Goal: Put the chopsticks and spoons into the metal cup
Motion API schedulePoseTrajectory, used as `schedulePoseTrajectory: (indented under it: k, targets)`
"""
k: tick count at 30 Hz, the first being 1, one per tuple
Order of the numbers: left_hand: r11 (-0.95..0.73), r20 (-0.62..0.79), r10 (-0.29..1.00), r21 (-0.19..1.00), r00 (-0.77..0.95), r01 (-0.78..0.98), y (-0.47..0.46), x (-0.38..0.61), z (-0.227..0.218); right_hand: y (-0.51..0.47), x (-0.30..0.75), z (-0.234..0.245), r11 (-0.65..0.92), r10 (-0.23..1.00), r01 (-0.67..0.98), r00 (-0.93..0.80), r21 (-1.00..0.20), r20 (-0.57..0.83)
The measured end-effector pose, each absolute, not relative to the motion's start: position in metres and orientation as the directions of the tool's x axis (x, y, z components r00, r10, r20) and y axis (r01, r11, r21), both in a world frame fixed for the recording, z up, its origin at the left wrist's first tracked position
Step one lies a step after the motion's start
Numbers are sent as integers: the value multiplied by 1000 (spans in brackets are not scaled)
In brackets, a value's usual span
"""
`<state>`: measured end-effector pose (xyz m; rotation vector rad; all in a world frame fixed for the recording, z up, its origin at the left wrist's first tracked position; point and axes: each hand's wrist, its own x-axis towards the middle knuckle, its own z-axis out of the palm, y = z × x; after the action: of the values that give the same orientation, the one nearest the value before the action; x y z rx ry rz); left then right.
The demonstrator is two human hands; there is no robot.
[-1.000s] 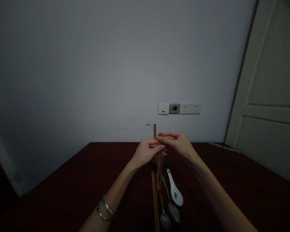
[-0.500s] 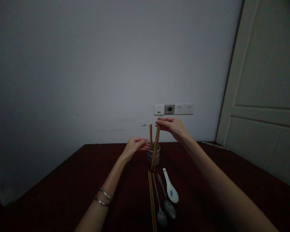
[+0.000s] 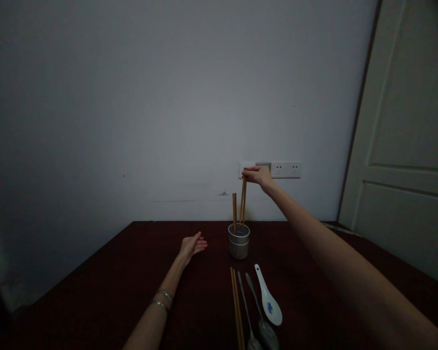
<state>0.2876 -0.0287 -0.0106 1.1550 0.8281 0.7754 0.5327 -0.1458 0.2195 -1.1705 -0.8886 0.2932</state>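
Between thumb and fingers, my right hand [image 3: 257,176] pinches a pair of wooden chopsticks [image 3: 243,199] by their top ends. Their lower ends are at the mouth of a grey metal cup [image 3: 238,248]; how deep they reach I cannot tell. Another pair of chopsticks [image 3: 234,210] stands upright in the cup, near its left side. My left hand [image 3: 192,245] is open and holds nothing, left of the cup and apart from it, fingers pointing right. Silvery bracelets [image 3: 162,300] circle the left wrist.
In front of the cup on the dark red table [image 3: 105,287] lie more chopsticks [image 3: 236,301], a long metal spoon [image 3: 245,301], a second metal spoon [image 3: 257,301] and a white ceramic spoon [image 3: 268,301]. Behind are a wall with sockets [image 3: 286,169] and a door [image 3: 405,146] at right.
My right hand has raised its chopsticks from in front of the cup to over its mouth. My left hand has drawn back from the cup, down and left. The view has shifted slightly.
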Motion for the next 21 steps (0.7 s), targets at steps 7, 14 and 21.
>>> schedulePoseTrajectory:
  k: [7, 14, 21]
  targets:
    - [151, -95, 848, 986, 522, -66, -20, 293, -26, -131, 536, 190, 328, 649, 202, 661, -923, 375]
    - [104, -62, 852, 993, 520, -52, -18, 294, -29, -123, 543, 159, 260, 701, 161, 647, -952, 301]
    - [80, -50, 856, 996, 515, -37, -17, 295, -33, -119, 537, 143, 213, 724, 99, 652, -972, 225]
